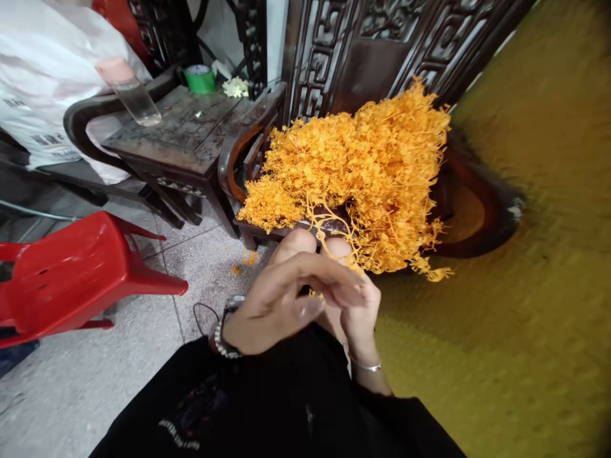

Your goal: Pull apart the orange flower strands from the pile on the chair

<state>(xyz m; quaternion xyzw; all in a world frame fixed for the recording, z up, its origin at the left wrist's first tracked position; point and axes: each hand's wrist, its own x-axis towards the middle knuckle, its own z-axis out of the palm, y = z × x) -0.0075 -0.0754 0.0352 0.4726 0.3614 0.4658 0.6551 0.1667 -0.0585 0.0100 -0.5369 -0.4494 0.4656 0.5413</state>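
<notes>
My left hand (281,299), with a watch and a beaded bracelet at the wrist, arches across toward the right hand over my lap. Its fingers are bent and their tips are smeared by motion, so its grip is unclear. Wearing a thin silver bangle, my right hand (363,308) is closed just behind the left fingertips. A branching orange plastic flower stem (321,235) runs down past my knees into the hands, its lower end hidden by the fingers. Beyond my knees, a big heap of orange plastic flower sprays (353,159) covers the seat of a dark wooden chair (231,165).
A red plastic stool (71,273) stands at left. On the dark wooden side table (176,133) are a clear bottle with a pink cap (136,102), a roll of green tape (200,79) and pale scraps (235,87). Orange bits (248,259) lie on the floor. A yellowish surface (525,318) fills the right.
</notes>
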